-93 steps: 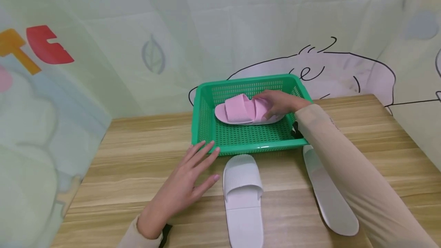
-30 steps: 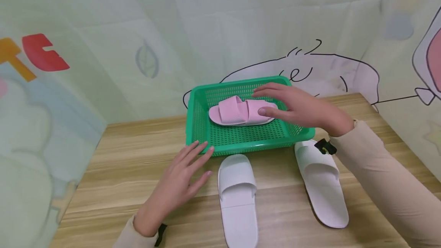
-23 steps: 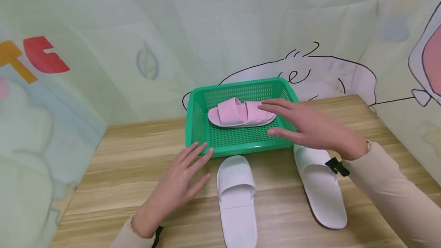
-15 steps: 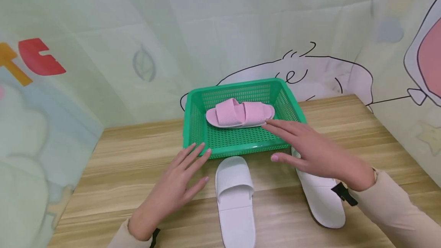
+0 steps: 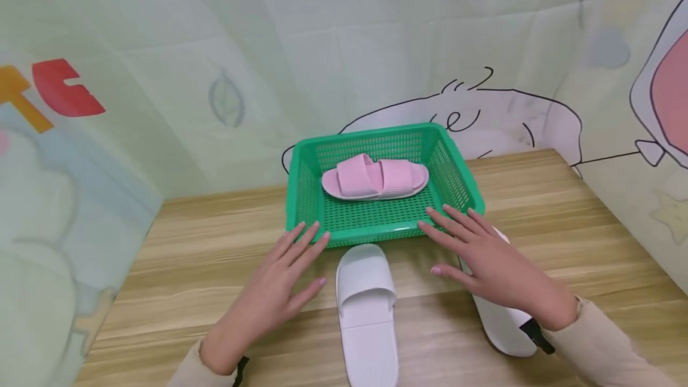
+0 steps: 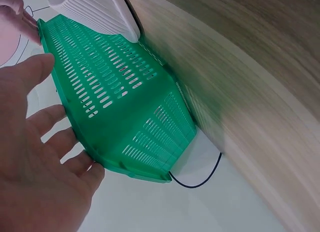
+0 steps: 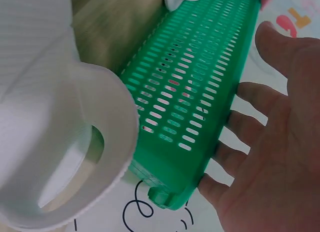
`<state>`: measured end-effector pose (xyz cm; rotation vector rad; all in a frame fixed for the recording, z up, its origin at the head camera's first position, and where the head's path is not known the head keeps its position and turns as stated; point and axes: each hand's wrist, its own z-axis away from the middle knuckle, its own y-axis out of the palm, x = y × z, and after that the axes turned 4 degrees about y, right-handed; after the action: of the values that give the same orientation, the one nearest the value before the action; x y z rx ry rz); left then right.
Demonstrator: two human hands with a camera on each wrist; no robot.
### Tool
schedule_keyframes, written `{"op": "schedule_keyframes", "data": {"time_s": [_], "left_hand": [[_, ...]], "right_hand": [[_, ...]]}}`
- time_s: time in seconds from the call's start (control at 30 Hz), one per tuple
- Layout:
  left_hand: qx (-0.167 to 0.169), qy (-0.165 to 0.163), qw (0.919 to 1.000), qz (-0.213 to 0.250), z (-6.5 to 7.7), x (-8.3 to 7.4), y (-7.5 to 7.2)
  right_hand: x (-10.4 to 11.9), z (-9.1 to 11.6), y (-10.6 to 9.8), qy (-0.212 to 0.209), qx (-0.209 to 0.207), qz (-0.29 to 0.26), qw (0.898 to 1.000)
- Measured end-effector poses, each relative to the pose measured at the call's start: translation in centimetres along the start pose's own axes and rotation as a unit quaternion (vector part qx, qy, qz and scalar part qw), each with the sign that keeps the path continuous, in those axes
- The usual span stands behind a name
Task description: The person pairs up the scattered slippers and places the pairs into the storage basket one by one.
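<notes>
In the head view, a green plastic basket (image 5: 376, 232) with slotted walls stands on the table, holding two pink slippers (image 5: 396, 178) laid lengthwise along its back half. My left hand (image 5: 276, 288) is at the front left corner, fingers spread and fairly straight. The left wrist view has those fingertips right at the basket's (image 6: 110, 122) rim. Over the front right corner, my right hand (image 5: 491, 264) has its fingers stretched out, with the tips at the rim in the right wrist view. A white slipper (image 5: 369, 345) lies between the hands, toe toward the basket.
Another white slipper (image 5: 502, 327) lies beneath my right hand, partly hidden by it. The wood-grain table (image 5: 215, 243) meets a printed cloth backdrop (image 5: 269, 76) behind the basket and at both sides.
My right hand has let go of the pink slippers, come out of the basket and moved forward to its front right rim. The left hand has stayed at the left corner.
</notes>
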<state>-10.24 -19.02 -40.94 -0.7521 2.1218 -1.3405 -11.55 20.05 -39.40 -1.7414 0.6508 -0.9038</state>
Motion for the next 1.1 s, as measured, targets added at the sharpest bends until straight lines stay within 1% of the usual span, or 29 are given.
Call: {"op": "schedule_keyframes", "data": {"time_s": [0.23,0.37,0.43,0.5,0.53,0.6,0.63,0.7,0.77,0.9,1.03,1.1], "left_hand": [[0.012,-0.002,0.9999,0.009,0.0,0.2,0.0],[-0.003,0.013,0.9999,0.004,0.0,0.2,-0.1],[-0.026,0.040,0.9988,-0.005,-0.1,0.1,0.0],[-0.048,0.081,0.9955,-0.013,-0.4,-0.3,0.2],[-0.056,0.102,0.9931,-0.013,-0.5,-0.5,0.3],[-0.055,0.144,0.9880,-0.009,-0.8,-1.1,0.6],[-0.047,0.158,0.9863,-0.007,-0.9,-1.3,0.8],[-0.019,0.169,0.9854,-0.001,-1.0,-1.9,1.2],[0.007,0.165,0.9863,-0.004,-1.2,-2.2,1.6],[0.051,0.145,0.9879,-0.020,-1.3,-2.5,2.3],[0.087,0.135,0.9867,-0.024,-1.5,-2.7,2.6],[0.099,0.134,0.9858,-0.021,-1.6,-2.9,2.6]], "right_hand": [[-0.1,-0.1,0.6,-0.005,-0.018,0.005,1.000],[-0.1,-0.3,0.4,-0.005,-0.017,0.003,1.000],[-0.1,-0.3,0.3,-0.005,-0.016,0.002,1.000],[-0.1,-0.3,0.3,-0.006,-0.017,0.002,1.000],[-0.1,-0.3,0.3,-0.006,-0.018,0.001,1.000],[-0.1,-0.3,0.2,-0.008,-0.022,0.001,1.000],[-0.1,-0.3,0.2,-0.009,-0.025,0.001,1.000],[-0.1,-0.3,0.1,-0.011,-0.027,-0.001,1.000],[-0.3,-0.3,0.2,-0.013,-0.026,-0.005,1.000],[-0.3,-0.3,0.2,-0.012,-0.022,-0.015,1.000],[-0.1,-0.3,0.2,-0.006,-0.023,-0.023,0.999],[0.1,-0.3,0.3,-0.001,-0.023,-0.025,0.999]]}}
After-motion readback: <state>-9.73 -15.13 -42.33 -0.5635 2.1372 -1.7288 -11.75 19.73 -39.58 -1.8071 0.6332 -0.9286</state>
